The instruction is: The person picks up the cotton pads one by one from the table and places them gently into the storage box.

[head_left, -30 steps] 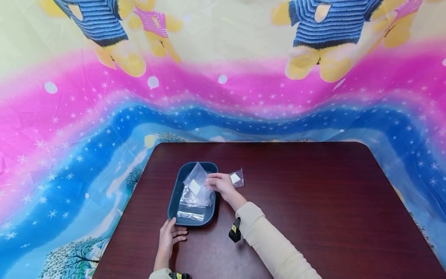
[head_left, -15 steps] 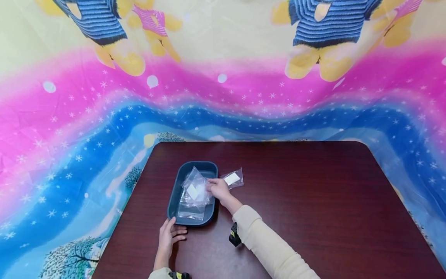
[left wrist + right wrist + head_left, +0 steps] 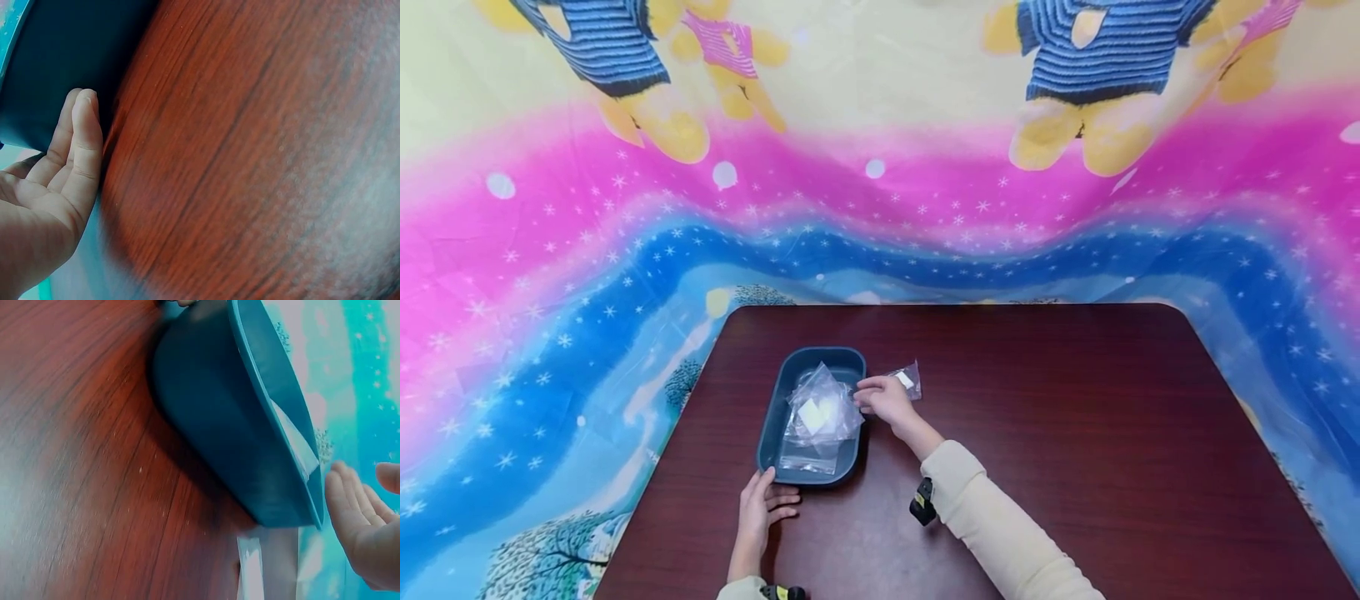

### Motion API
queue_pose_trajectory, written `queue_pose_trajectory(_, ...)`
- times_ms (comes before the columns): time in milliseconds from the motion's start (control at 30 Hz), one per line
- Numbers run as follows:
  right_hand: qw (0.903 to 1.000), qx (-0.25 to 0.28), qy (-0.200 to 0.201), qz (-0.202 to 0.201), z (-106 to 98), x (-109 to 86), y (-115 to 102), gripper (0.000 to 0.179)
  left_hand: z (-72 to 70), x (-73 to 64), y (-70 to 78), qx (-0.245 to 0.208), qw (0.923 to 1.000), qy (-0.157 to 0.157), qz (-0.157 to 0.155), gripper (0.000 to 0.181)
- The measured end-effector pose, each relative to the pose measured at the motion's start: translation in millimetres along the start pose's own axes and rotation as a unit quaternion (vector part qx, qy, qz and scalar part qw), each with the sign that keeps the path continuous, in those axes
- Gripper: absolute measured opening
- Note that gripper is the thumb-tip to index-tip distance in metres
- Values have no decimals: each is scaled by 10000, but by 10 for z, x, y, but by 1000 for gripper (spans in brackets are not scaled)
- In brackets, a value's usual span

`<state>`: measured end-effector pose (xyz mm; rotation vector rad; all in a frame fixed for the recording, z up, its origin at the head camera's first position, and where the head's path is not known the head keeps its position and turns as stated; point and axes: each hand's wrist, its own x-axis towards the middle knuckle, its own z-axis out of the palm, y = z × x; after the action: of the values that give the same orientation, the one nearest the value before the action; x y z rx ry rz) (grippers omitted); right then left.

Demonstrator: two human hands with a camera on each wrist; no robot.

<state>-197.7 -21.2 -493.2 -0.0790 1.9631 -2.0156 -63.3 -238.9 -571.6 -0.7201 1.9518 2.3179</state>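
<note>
A dark blue plastic tray (image 3: 765, 429) stands on the left part of the table and holds several clear zip bags (image 3: 825, 412), a white piece showing in the top one. My left hand (image 3: 757, 514) rests at the tray's near left corner; in the left wrist view its fingers (image 3: 86, 137) lie nearly straight along the outer wall. Just over the right rim hovers my right hand (image 3: 886, 402); the right wrist view shows thumb and fingers apart with nothing between them. Partly behind that hand, another clear bag (image 3: 912, 379) with a white piece lies on the table.
The dark red wooden table (image 3: 1075, 433) extends to the right of the tray. A patterned cloth (image 3: 880, 225) hangs behind the table's far edge. Black wrist cameras (image 3: 922, 502) sit at both sleeves.
My right hand lowers a clear bag onto the others in the tray, lets it go and moves slightly right to the rim. My left hand stays at the corner.
</note>
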Motion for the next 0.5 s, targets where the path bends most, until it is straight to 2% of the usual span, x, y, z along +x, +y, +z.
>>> queue_pose_trajectory(233,9999,136,-67,16,-198,34,92,21,-9,14,-18,25,10000,16,68,40)
queue_pose_trajectory(500,9997,-215,-115,-75,-388,-39,42,18,-9,1,-1,39,10000,55,0,35)
